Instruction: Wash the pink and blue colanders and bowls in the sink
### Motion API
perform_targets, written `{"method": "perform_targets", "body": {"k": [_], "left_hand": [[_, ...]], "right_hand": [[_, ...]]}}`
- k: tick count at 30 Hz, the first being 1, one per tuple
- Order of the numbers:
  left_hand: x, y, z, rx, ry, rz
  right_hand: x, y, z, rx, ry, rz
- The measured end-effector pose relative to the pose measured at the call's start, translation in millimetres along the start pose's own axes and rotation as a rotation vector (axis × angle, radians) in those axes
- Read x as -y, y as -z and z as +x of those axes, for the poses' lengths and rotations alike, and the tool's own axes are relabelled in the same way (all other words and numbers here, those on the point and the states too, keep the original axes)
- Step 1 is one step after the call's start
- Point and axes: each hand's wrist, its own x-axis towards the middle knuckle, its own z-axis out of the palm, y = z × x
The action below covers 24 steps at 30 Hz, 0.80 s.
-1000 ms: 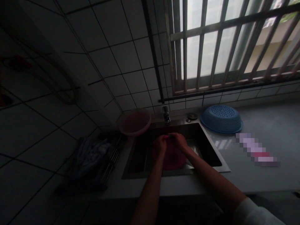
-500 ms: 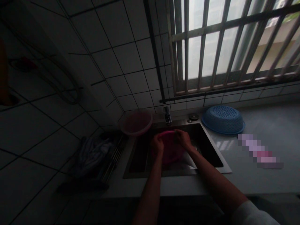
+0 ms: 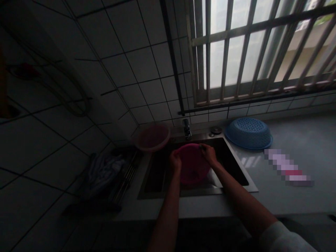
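A bright pink plastic basin (image 3: 193, 164) is held over the sink (image 3: 236, 168), its open side facing me. My left hand (image 3: 175, 161) is closed on the left part of its rim. At the upper right of the rim, my right hand (image 3: 209, 154) is closed on it too. A small dark spot shows low inside the basin; it is too dim to make out. The faucet (image 3: 187, 128) stands just behind the basin. Inside the sink, the right side is dark and hard to read.
A paler pink basin (image 3: 153, 137) sits at the sink's back left corner. An upturned blue plastic basket (image 3: 249, 133) and a pixelated, blurred item (image 3: 287, 168) lie on the right counter. At left, a striped cloth (image 3: 105, 173) lies by a metal rack (image 3: 127, 178).
The pink basin has tilted so that more of its inside faces me. My right hand has shifted a little to the right along with its rim.
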Motion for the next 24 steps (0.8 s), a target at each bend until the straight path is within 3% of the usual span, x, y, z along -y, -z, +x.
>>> {"method": "perform_targets", "body": {"k": [2,7,11,14,19,21,24], "left_hand": [[0.7,-0.6,0.0,0.03,-0.004,0.007],[-4.2,-5.1,-8.5,0.063,-0.121,0.125],[-4.4,0.4,-5.6,-0.01,-0.036,0.035],[-3.7,2.8,-3.4,0.036,0.009,0.017],[-3.8,-5.9,-7.2,0.15,-0.106,0.086],[-2.1,-8.2,-5.9,0.121,-0.111,0.024],[2.3,-7.0,-0.5,0.055,-0.031,-0.119]], "right_hand": [[1.3,-1.6,-2.6,0.001,0.008,0.003],[12.8,-14.7,-9.1,0.115,0.197,0.034],[-0.4,-5.8,-1.1,0.014,0.065,0.031],[-6.4,-2.9,0.1,-0.035,-0.019,0.014],[7.4,-17.5,-8.7,0.079,0.131,0.021],[7.2,-17.2,-7.2,0.08,0.153,0.027],[-4.8,-6.9,1.0,-0.009,0.066,0.019]]}}
